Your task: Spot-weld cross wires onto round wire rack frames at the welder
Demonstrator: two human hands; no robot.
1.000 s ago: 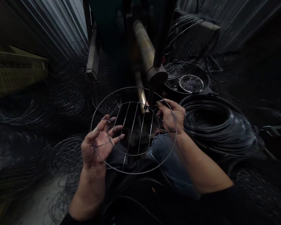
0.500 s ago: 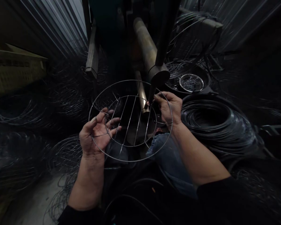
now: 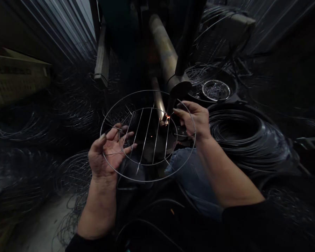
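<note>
A round wire rack (image 3: 146, 140), with an outer ring, a smaller inner ring and several parallel bars, is held nearly level in front of me. My left hand (image 3: 111, 147) supports its left side, thumb at the outer ring and fingers spread beneath the wires. My right hand (image 3: 193, 117) is at the upper right of the rack, thumb and forefinger pinching what looks like a short wire near the inner ring. Beside those fingertips, an orange spark (image 3: 168, 116) glows where the inner ring lies between a dark upright electrode (image 3: 171, 103) and a lower brass-coloured bar (image 3: 159, 99).
A thick metal cylinder (image 3: 165, 49) of the machine extends toward me above the rack. On the right are a big wire coil (image 3: 236, 129) and a round bowl (image 3: 215, 90) of small metal pieces. Wire racks (image 3: 76, 168) pile up on the left. A wooden post (image 3: 102, 59) stands behind.
A bright spark has appeared at the electrode contact, with small glowing specks below. The upper electrode meets the lower one at the inner ring. Both hands keep nearly the same hold.
</note>
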